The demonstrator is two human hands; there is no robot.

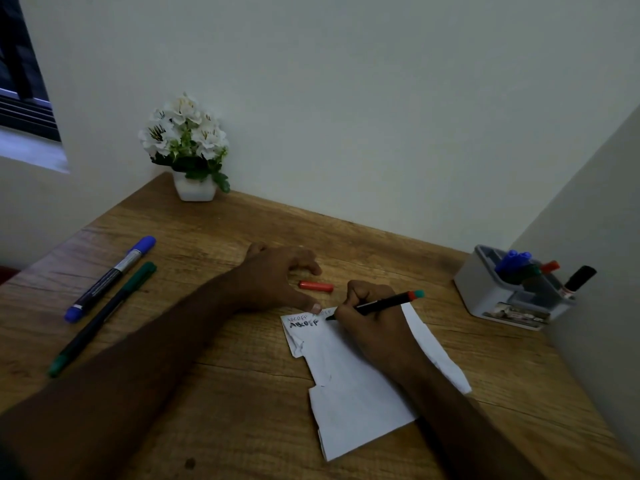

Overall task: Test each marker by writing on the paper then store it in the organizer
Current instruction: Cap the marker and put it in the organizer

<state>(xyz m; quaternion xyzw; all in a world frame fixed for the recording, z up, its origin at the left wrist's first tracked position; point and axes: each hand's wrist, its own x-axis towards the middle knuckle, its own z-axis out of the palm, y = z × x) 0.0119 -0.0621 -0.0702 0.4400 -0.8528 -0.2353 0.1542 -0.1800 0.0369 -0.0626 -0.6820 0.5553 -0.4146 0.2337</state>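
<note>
A torn white paper (349, 386) lies on the wooden desk (221, 358), with "ABCDEF" written at its top left. My right hand (372, 327) grips a black marker (384, 303) with a red-and-green end, its tip touching the paper's top edge. My left hand (277, 278) rests on the desk, its thumb pressing down the paper's top edge. A red cap (316, 286) lies just beyond the paper. A blue marker (110, 278) and a green marker (100, 318) lie at the left. The grey organizer (485, 289) at the right holds several markers.
A white pot of white flowers (188, 150) stands at the desk's back left corner. Walls close off the desk at the back and the right. A window (24, 71) is at the upper left.
</note>
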